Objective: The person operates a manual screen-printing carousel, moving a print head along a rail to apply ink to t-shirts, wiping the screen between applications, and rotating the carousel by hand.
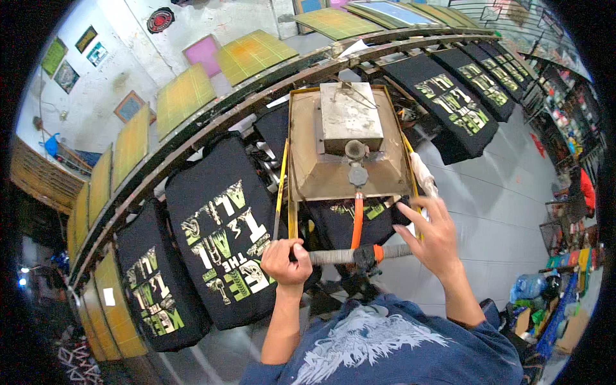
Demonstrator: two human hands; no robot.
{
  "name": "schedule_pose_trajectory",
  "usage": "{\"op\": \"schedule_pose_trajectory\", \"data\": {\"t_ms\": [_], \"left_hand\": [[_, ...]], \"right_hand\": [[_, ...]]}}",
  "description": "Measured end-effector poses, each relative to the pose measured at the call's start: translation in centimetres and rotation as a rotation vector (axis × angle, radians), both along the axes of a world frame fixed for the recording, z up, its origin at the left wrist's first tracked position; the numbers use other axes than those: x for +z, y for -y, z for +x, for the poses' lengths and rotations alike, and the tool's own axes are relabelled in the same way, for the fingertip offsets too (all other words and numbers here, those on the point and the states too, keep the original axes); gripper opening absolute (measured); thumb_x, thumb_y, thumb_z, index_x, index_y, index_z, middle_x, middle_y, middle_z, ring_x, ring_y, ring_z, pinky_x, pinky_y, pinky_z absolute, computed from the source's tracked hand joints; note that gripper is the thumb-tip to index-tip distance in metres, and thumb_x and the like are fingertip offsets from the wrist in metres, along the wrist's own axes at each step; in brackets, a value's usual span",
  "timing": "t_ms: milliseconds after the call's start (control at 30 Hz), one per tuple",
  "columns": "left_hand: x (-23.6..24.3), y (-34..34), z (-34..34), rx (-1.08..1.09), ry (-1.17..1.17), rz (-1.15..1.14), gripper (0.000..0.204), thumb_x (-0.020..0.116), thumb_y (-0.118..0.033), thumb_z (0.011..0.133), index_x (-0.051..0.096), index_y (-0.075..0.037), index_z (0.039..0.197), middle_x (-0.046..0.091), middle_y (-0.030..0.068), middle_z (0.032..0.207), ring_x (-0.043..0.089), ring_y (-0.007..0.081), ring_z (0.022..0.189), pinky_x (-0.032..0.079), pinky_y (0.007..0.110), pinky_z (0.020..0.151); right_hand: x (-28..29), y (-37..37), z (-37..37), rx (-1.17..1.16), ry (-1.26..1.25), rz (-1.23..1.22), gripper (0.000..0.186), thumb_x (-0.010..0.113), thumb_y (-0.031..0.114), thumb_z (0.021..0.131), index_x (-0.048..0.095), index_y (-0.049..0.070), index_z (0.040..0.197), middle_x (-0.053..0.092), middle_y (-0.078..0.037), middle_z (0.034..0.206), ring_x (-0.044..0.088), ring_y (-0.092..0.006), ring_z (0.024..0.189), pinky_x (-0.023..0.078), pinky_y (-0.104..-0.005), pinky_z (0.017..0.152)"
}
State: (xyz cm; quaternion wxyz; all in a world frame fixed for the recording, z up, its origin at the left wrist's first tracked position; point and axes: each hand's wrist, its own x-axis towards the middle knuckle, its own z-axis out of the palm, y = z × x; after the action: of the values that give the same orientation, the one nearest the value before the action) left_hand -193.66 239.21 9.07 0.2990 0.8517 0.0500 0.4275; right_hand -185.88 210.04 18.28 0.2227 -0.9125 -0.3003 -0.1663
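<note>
My left hand (286, 262) is closed around the left end of a handlebar (330, 257) wrapped in grey cord. The bar belongs to a metal hood heater (308, 173), a brown-grey hood with a boxy top and an orange hose (358, 221) running down to the bar. Over by the bar's right end, my right hand (433, 236) is raised with fingers spread, holding nothing. Beneath the hood, mostly hidden, lies a black printed T-shirt (333, 224). Yellow-edged side arms (280, 186) join bar and hood.
More black T-shirts with white and green prints (224, 244) lie on slanted boards at left and at far right (449, 96). A curved metal rail (256, 106) runs behind them, with yellow-green screen frames (186, 99) along it. Bags and a blue water jug (528, 287) stand at right.
</note>
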Motion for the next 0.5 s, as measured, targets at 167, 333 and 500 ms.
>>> {"op": "schedule_pose_trajectory", "data": {"t_ms": [167,333,500], "left_hand": [[0.9,-0.5,0.0,-0.146,-0.007,-0.013,0.010,0.064,-0.014,0.082,0.070,-0.009,0.076,0.064,0.0093,0.068,0.061,0.0306,0.061,0.046,0.043,0.059],[0.8,-1.1,-0.9,-0.222,-0.016,-0.014,0.006,0.065,-0.014,0.079,0.067,-0.010,0.075,0.064,0.0078,0.071,0.060,0.0294,0.064,0.046,0.042,0.062],[0.6,-1.4,-1.0,-0.238,-0.009,-0.022,0.008,0.065,-0.016,0.079,0.062,-0.011,0.073,0.058,0.0061,0.069,0.058,0.0275,0.065,0.043,0.041,0.062]], "right_hand": [[-0.2,-6.8,4.0,0.091,0.161,-0.218,0.037,0.080,0.025,0.085,0.074,0.012,0.120,0.062,-0.009,0.114,0.057,-0.0294,0.114,0.052,-0.0410,0.092],[-1.6,-8.4,5.5,0.078,0.183,-0.269,0.026,0.079,0.023,0.085,0.077,0.011,0.107,0.062,-0.007,0.105,0.059,-0.0277,0.109,0.053,-0.0394,0.090],[-2.9,-8.5,6.6,0.056,0.256,-0.229,0.017,0.069,0.009,0.084,0.077,0.009,0.098,0.063,-0.008,0.100,0.063,-0.0272,0.101,0.056,-0.0379,0.086]]}}
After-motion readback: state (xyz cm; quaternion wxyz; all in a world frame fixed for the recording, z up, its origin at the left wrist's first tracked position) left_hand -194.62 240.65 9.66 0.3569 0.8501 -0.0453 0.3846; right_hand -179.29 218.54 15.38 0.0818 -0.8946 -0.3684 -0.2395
